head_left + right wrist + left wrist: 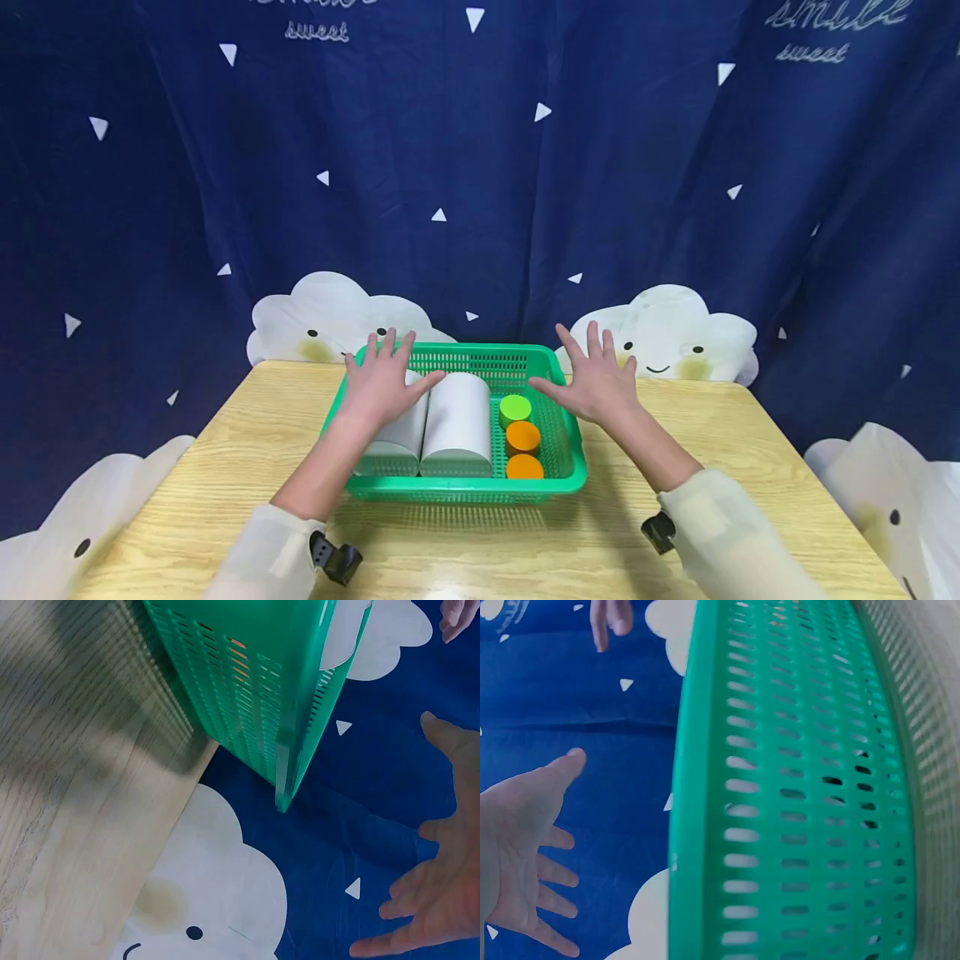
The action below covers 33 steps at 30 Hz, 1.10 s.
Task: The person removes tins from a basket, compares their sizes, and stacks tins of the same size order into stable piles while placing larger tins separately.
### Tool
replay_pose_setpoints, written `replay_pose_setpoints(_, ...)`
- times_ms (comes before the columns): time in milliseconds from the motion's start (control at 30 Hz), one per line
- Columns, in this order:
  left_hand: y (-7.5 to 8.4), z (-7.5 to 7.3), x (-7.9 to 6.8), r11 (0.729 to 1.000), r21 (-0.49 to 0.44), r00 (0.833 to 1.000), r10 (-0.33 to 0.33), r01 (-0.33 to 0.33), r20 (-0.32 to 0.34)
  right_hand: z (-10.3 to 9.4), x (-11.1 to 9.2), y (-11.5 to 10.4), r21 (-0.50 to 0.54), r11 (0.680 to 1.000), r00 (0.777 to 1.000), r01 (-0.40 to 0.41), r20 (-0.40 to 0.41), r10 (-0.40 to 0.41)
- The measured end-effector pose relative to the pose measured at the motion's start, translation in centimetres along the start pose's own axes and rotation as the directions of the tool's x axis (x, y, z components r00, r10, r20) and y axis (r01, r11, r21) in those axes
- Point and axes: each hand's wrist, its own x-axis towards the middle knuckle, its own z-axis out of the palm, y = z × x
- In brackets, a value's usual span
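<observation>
A green plastic basket [465, 490] with slotted walls stands on the wooden table. Two white rolls [459, 417] lie side by side in its left part. Along its right part sit a lime-green round piece [515, 408] and two orange round pieces [522, 437] in a row. My left hand [381, 386] is spread over the basket's left side, hiding part of the left roll. Over the right side, my right hand [596, 385] spreads its fingers, thumb toward the basket. Both wrist views show the hands [525, 855] [442, 877] with straight fingers, holding nothing, apart from the basket wall.
The light wooden table [247, 450] extends to both sides of the basket and in front of it. A dark blue curtain [480, 167] with white triangles and clouds hangs right behind the table's back edge. Each wrist wears a black strap [335, 560].
</observation>
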Motion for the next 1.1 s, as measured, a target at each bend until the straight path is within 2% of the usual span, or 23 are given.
replay_pose_setpoints(233, -1.0, -0.9, -0.1, 0.998, -0.061, 0.998, 0.025, -0.028, -0.052, -0.1, -0.3, 0.4, -0.031, 0.998, 0.998, 0.057, -0.027, -0.058)
replay_pose_setpoints(467, -2.8, -1.1, -0.4, 0.985, -0.173, 1.0, 0.02, -0.019, 0.003, 0.1, -0.7, 0.7, -0.027, 0.988, 0.988, 0.15, -0.032, -0.151)
replay_pose_setpoints(633, -4.2, -1.4, -1.2, 0.97, -0.242, 1.0, -0.024, 0.024, 0.003, 0.6, -1.0, 0.9, 0.068, 0.966, 0.969, 0.248, -0.015, -0.248)
replay_pose_setpoints(833, -6.1, -1.2, -2.2, 0.954, -0.291, 0.997, -0.083, 0.079, -0.002, 1.1, -1.3, 1.4, 0.17, 0.936, 0.948, 0.31, 0.021, -0.318)
replay_pose_setpoints(933, -7.0, -0.8, -2.7, 0.943, -0.296, 0.988, -0.148, 0.151, 0.03, 1.2, -1.5, 1.4, 0.191, 0.921, 0.936, 0.339, 0.029, -0.35)
replay_pose_setpoints(1033, -7.7, -0.2, -3.1, 0.93, -0.29, 0.974, -0.216, 0.228, 0.072, 1.4, -1.6, 1.4, 0.218, 0.911, 0.929, 0.351, 0.041, -0.368)
replay_pose_setpoints(1100, -8.1, 0.3, -3.3, 0.918, -0.303, 0.967, -0.237, 0.256, 0.098, 1.7, -1.7, 1.3, 0.231, 0.904, 0.924, 0.358, 0.05, -0.379)
